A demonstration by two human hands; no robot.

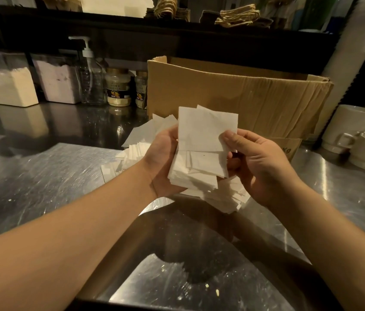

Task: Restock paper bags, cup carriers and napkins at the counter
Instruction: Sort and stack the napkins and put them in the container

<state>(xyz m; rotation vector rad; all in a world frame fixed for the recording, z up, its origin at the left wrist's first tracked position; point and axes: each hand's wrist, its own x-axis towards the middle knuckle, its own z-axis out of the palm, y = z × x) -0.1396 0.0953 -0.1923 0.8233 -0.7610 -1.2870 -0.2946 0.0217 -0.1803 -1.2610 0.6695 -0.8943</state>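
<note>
1. Left hand (161, 162) holds a thick stack of napkins (196, 169) above the table (42, 176); palm turned up and inward, fingers hidden behind the stack, so the grip wraps the stack from its left side.
2. Right hand (260, 164) pinches the top napkin (207, 129) by its right edge, thumb in front, other fingers curled behind. That sheet stands upright, lifted partly off the stack.
3. The stack in hand is uneven; corners stick out at different angles.
4. More loose napkins (136, 142) lie spread on the table behind and under the hands, fanned out in an untidy pile, some reaching past the right wrist.
5. An open cardboard box (233, 95) stands on the table just behind the hands, its near wall creased. What is inside cannot be seen.
6. Left of the box: two jars (118, 86) with gold lids and dark labels, a clear pump bottle (90, 75), then two clear bins (9, 84) of pale powder against the back wall.
7. White cups (354, 124) stacked at the right edge of the table.
8. Dark shelf (132, 25) above holds bundles with twine handles, too dim to identify.
9. A steel sink (177, 265) sits directly below the forearms, with a few crumbs in it.
</note>
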